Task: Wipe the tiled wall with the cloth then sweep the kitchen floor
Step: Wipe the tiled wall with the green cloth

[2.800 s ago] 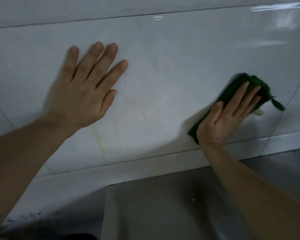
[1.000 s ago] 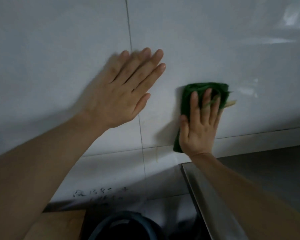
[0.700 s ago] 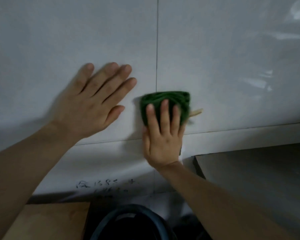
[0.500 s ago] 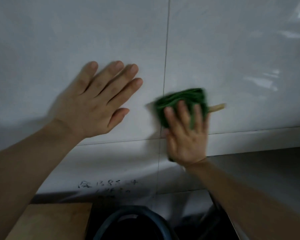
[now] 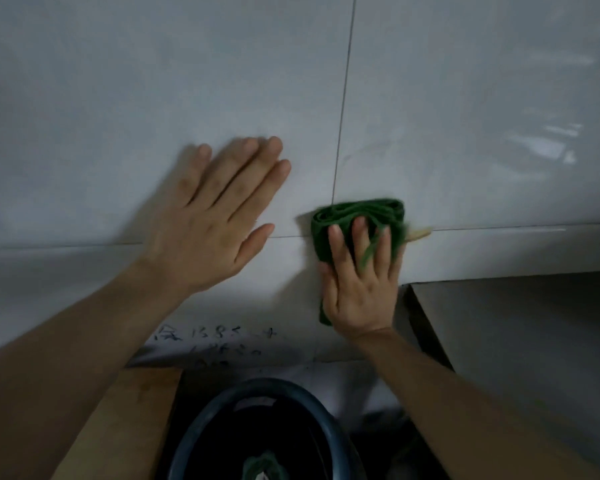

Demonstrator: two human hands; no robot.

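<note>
Left forearm comes in from the lower left. Left hand [image 5: 215, 223] lies flat on the tiled wall [image 5: 118, 116], fingers straight and close together, thumb out to the right, holding nothing. Its palm sits across a horizontal grout line.

Below it, at the bottom left, the corner of a brown board or box [image 5: 125, 424]; which one, cannot tell. Just right of that, a dark round bin [image 5: 194, 427] with a blue-grey rim at the bottom edge, something green inside it, too blurred to identify. On the wall above the bin, dark handwritten marks [image 5: 215, 344], not legible.

A vertical grout line runs down the wall between the two hands.

Right of that line, the green cloth [image 5: 357, 213], folded into a pad, is against the wall at the horizontal grout line. Right hand [image 5: 359, 282] presses it flat, fingers straight and pointing up over the cloth. Cloth shows above the fingertips and along the left edge of the palm. A small tan tag [image 5: 420, 233] sticks out at the cloth's right edge.

Far right, a grey countertop [image 5: 516, 341] meets the wall; its left edge sits just right of the right wrist.
</note>
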